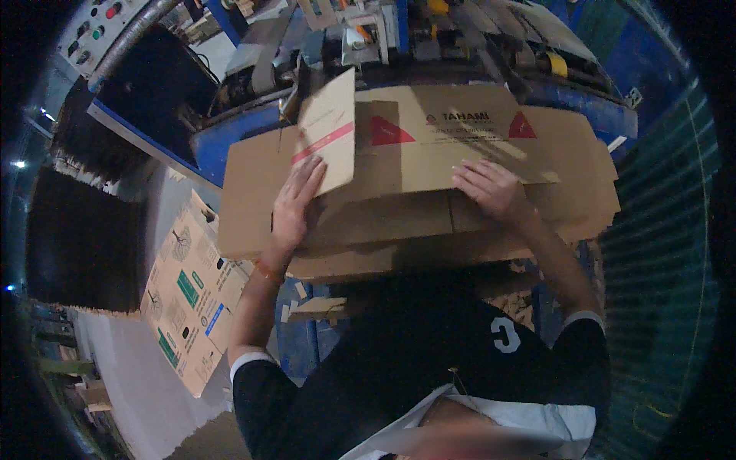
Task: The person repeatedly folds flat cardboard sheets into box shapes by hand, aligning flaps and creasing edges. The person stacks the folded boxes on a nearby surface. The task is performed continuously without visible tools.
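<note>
A tan cardboard sheet [429, 157] with red triangles and dark print lies over a larger plain brown cardboard piece [567, 207] in front of me. Its left panel [333, 126], crossed by a red stripe, is folded up at an angle. My left hand [295, 203] is closed on the lower left edge of that panel, fingers on its face. At the sheet's near edge, my right hand [494, 190] grips with its fingers together on top; the thumb is hidden.
Beyond the cardboard stands a blue machine [552, 96] with belts and rollers. A control panel [100, 31] with buttons is at the upper left. Printed cardboard [188, 287] rests on the floor at left. A green corrugated surface [659, 253] runs along the right.
</note>
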{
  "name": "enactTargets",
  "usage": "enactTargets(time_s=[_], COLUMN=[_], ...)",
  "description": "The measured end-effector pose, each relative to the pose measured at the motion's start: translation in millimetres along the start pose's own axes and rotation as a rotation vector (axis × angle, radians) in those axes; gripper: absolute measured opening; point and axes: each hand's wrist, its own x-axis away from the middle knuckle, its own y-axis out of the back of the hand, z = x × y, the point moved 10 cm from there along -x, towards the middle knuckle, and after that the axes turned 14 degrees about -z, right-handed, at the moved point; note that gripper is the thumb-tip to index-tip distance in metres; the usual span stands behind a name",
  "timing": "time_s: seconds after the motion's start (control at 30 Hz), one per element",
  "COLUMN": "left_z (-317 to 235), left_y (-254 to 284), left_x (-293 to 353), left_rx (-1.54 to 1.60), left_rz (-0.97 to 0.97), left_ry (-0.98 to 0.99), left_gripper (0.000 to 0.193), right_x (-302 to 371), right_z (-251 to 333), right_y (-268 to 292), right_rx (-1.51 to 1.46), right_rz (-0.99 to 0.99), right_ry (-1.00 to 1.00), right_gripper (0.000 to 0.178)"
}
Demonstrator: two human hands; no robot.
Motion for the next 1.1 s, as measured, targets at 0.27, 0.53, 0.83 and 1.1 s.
enactTargets(time_s=[0.27, 0.53, 0.83, 1.1], left_z=[67.6, 41.5, 151.7, 139.0], left_y=[-68.2, -21.8, 93.0, 80.9], left_x=[-64.2, -56.8, 207.2, 142.2], left_rx=[-0.108, -0.178, -0.374, -0.068], left_rz=[-0.056, -0.442, -0.813, -0.666], left_ry=[0.053, 0.106, 1.346, 1.277], left_gripper=[0.066, 0.077, 0.070, 0.073], right_x=[-29.2, -35.0, 301.6, 341.6], right_z=[-102.9, -132.7, -163.9, -179.9], right_y=[-84.8, -64.5, 114.0, 111.4], right_rx=[-0.090, 0.127, 1.176, 0.497], right_rz=[-0.018, -0.132, -0.068, -0.616], right_ry=[-0.295, -0.465, -1.086, -1.601], right_gripper=[0.033, 0.052, 0.052, 0.046])
